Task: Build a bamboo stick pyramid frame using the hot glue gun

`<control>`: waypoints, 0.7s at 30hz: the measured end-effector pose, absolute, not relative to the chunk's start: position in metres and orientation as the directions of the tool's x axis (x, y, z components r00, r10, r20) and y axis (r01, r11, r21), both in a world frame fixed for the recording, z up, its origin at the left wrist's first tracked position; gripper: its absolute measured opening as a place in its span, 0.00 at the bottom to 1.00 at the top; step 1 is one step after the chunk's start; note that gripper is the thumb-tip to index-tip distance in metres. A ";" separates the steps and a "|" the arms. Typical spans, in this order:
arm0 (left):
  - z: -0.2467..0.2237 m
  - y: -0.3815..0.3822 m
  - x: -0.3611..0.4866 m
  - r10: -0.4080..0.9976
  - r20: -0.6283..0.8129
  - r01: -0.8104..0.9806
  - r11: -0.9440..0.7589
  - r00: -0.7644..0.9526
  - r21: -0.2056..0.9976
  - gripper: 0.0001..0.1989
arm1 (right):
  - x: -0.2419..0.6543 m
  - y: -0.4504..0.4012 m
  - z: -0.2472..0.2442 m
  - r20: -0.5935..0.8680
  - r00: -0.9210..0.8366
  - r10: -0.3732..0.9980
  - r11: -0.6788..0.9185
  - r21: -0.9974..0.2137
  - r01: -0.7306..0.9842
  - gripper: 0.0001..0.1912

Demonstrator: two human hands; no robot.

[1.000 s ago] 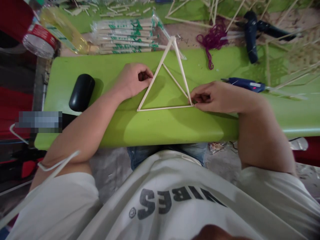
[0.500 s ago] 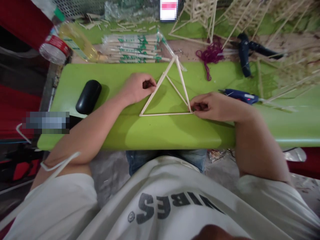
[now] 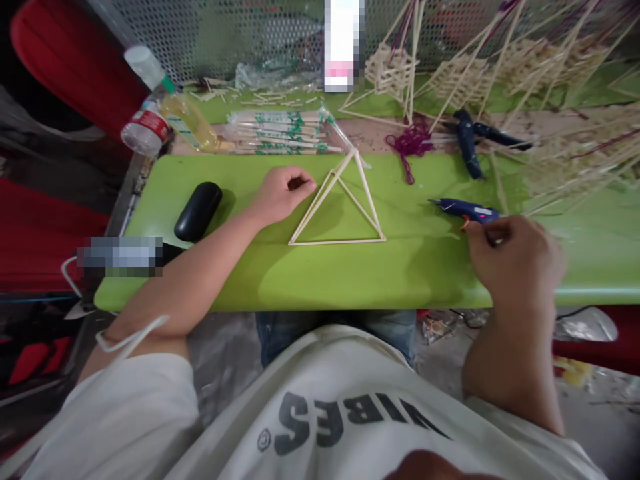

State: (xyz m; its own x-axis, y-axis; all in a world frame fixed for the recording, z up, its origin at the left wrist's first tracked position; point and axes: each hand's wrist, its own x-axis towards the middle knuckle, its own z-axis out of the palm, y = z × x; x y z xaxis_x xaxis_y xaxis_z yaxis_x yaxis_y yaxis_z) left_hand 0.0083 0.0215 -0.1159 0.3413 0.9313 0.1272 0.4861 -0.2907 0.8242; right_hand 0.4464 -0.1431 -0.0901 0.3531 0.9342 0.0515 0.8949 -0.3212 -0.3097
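A pyramid-shaped frame of thin wooden sticks (image 3: 337,242) stands on the green table (image 3: 240,267). Just left of its slanted side is my left hand (image 3: 285,192), thumb and fingertips pinched together; whether anything is between them is too small to tell. My right hand (image 3: 517,257) is over the right part of the table, fingers curled, its thumb beside the orange trigger of a blue glue gun (image 3: 467,209). Whether it grips the glue gun is hard to make out.
A black case (image 3: 199,211) lies at left, with bottles (image 3: 187,123) behind it. Packaged sticks (image 3: 280,130), purple string (image 3: 411,143) and dark-handled pliers (image 3: 467,143) lie along the back. Stick structures (image 3: 393,70) fill the back right, near a bright phone screen (image 3: 343,40).
My right hand has left the frame's lower right corner and moved right to the glue gun. My left hand has come slightly away from the frame's side. The view has shifted.
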 end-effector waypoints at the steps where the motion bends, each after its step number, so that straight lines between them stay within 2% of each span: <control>1: -0.116 0.020 0.009 0.927 0.141 0.470 -0.302 0.348 0.830 0.08 | 0.445 -0.147 -0.089 0.089 0.451 0.888 -0.406 -0.308 0.860 0.20; 3: -0.117 0.020 0.010 0.922 0.150 0.458 -0.312 0.357 0.832 0.07 | 0.445 -0.148 -0.086 0.077 0.538 0.840 -0.489 -0.324 0.810 0.21; 7: -0.118 0.018 0.009 0.918 0.113 0.476 -0.298 0.380 0.827 0.06 | 0.466 -0.138 -0.086 -0.108 0.437 0.893 -0.440 -0.413 0.797 0.23; 9: -0.116 0.017 0.009 0.916 0.098 0.484 -0.295 0.390 0.824 0.07 | 0.482 -0.135 -0.088 -0.177 0.383 0.906 -0.413 -0.560 0.718 0.20; 12: -0.114 0.017 0.006 0.918 0.104 0.502 -0.301 0.382 0.811 0.09 | 0.495 -0.140 -0.087 -0.244 0.391 0.888 -0.405 -0.817 0.411 0.16; 14: -0.115 0.018 0.005 0.924 0.113 0.508 -0.300 0.366 0.807 0.11 | 0.490 -0.149 -0.081 -0.225 0.393 0.891 -0.321 -0.926 0.197 0.14; 16: -0.116 0.018 0.005 0.927 0.118 0.503 -0.297 0.356 0.811 0.11 | 0.475 -0.158 -0.072 -0.164 0.351 0.922 -0.202 -0.977 0.073 0.13; 19: -0.116 0.017 0.007 0.926 0.099 0.491 -0.281 0.364 0.825 0.11 | 0.445 -0.170 -0.058 -0.091 0.286 0.954 -0.100 -0.995 0.018 0.07; 21: -0.113 0.013 0.009 0.925 0.082 0.495 -0.272 0.372 0.825 0.11 | 0.425 -0.174 -0.051 -0.053 0.276 0.960 -0.065 -0.997 0.033 0.07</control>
State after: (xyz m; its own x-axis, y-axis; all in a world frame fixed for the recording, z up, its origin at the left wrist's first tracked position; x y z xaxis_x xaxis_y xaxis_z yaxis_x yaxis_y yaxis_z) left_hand 0.0092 0.0133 -0.1128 0.3720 0.9246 0.0820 0.4954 -0.2725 0.8248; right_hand 0.4254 -0.1736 -0.0513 0.2757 0.9598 -0.0532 0.0325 -0.0646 -0.9974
